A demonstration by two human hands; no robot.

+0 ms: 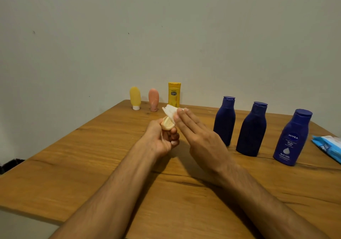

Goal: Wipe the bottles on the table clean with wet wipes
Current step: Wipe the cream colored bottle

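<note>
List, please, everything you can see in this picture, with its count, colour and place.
blue bottles: 3, dark blue, upright in a row on the table's right side
yellow tube: 1, yellow with a white cap, cap-down at the far edge
pink tube: 1, peach-pink, right of the yellow tube
yellow bottle: 1, yellow, far edge, right of the pink tube
small bottle: 1, pale yellow, above the table's middle
wet wipe: 1, white, against the small bottle
wipes pack: 1, blue and white, right edge, partly cut off
table: 1, brown wood
left hand: 1, grips the small bottle
right hand: 1, straight fingers press the wet wipe
</note>
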